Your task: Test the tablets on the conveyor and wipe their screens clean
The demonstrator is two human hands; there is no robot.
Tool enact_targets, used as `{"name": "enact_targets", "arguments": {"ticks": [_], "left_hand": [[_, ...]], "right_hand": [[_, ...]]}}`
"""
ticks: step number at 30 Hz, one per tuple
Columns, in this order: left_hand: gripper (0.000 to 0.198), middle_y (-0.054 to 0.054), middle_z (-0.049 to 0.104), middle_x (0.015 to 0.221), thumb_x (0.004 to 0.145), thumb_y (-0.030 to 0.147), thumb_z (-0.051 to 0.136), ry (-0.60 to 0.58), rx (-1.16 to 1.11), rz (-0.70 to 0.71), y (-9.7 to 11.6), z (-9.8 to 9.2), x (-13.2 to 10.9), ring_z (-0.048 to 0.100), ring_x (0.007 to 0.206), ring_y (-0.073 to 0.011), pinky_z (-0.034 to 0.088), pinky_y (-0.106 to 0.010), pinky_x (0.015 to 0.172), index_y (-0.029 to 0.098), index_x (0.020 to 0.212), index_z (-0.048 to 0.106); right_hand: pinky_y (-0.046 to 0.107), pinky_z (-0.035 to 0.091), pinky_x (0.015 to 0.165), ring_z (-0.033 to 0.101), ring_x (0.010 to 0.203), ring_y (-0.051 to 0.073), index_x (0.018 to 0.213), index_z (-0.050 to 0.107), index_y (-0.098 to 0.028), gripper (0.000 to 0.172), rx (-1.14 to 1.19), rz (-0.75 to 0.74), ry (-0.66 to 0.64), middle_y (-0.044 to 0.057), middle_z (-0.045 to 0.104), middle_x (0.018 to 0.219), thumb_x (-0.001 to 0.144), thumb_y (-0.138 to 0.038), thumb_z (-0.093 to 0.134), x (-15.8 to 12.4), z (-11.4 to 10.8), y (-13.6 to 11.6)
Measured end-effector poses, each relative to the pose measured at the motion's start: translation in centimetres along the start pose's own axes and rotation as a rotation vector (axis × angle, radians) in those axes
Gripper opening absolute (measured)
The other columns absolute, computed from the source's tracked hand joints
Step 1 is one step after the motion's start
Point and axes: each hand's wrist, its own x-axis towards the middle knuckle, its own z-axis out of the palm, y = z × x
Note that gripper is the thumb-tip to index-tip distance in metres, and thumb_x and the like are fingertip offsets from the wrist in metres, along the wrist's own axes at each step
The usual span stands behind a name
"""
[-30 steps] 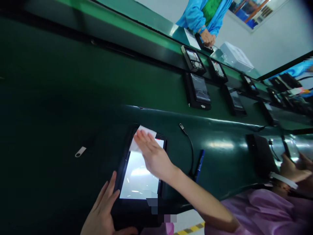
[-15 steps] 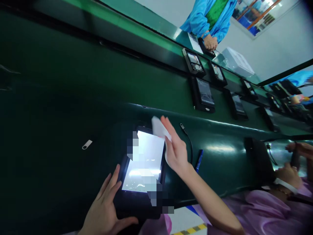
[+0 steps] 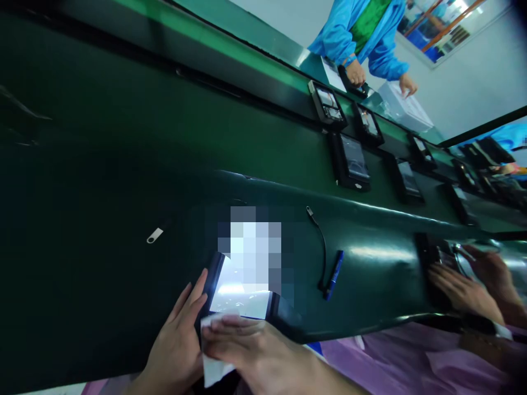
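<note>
A black tablet-like device with a lit white screen lies on the dark green table; a blurred patch hides its upper part. My left hand rests along its left edge, fingers stretched out and touching the frame, thumb hidden. My right hand is closed on a white wiping cloth, pressed to the lower frame, just below the screen. The cloth covers the device's lower left part. Left of the device lies a small silver USB stick. To its right are a short black cable and a blue marker pen.
Beyond the table edge, several black devices stand in rows on a green surface. A co-worker in a blue jacket stands across from me. At the right, another person's hands work on a black device.
My right hand has brought the cloth from above the screen's upper right down to the lower frame. My left hand stays at the edge. The co-worker's one hand has moved to a white box.
</note>
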Motion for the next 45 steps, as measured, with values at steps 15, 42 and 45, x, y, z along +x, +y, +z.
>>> {"name": "enact_targets", "arguments": {"ticks": [15, 42, 45], "left_hand": [[0.128, -0.031, 0.061, 0.133, 0.063, 0.096, 0.052, 0.006, 0.055, -0.005, 0.0, -0.2, 0.2, 0.069, 0.11, -0.0406, 0.066, -0.043, 0.073, 0.004, 0.149, 0.028], [0.108, -0.03, 0.057, 0.14, 0.067, 0.082, 0.067, -0.019, 0.002, -0.05, 0.1, 0.1, -0.3, 0.068, 0.113, -0.0403, 0.067, -0.042, 0.078, 0.008, 0.139, 0.036], [0.121, -0.027, 0.057, 0.141, 0.046, 0.07, 0.088, -0.04, 0.014, -0.084, 0.3, 0.1, -0.4, 0.067, 0.114, -0.0417, 0.067, -0.042, 0.078, 0.012, 0.138, 0.036]], "right_hand": [[0.041, 0.024, 0.128, 0.017, 0.153, 0.021, 0.147, 0.043, -0.001, 0.052, -0.442, 0.049, 0.249, 0.018, 0.041, 0.156, 0.097, -0.005, 0.033, 3.3, -0.9, 4.7], [0.033, 0.038, 0.121, 0.047, 0.142, 0.017, 0.145, 0.047, -0.014, 0.044, 0.043, 0.105, 0.19, 0.012, 0.056, 0.147, 0.101, -0.014, 0.041, -4.0, 2.3, -0.8], [0.031, 0.048, 0.113, 0.058, 0.132, 0.014, 0.144, 0.048, -0.023, 0.042, 0.196, 0.035, 0.329, 0.007, 0.067, 0.135, 0.106, -0.021, 0.031, -4.1, -0.6, 0.4]]}}
